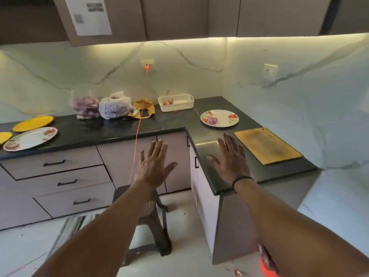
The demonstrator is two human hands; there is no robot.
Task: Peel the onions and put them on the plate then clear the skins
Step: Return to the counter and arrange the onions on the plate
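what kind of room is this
Most likely a home kitchen: an L-shaped black stone countertop over grey drawer cabinets, a wooden chopping board, and a white floral plate holding peeled purple onions.

One wide-angle view, worn on the person's head, looks forward and down into the corner of an L-shaped kitchen counter (119, 128). It stands back from the counter, out over the floor, so both outstretched forearms run up from the near edge toward the middle. The far wall (179, 66) and upper cabinets (179, 17) fill the top, drawers (54, 176) the left, the counter's return (279, 176) the right. Straight lines bow toward the edges
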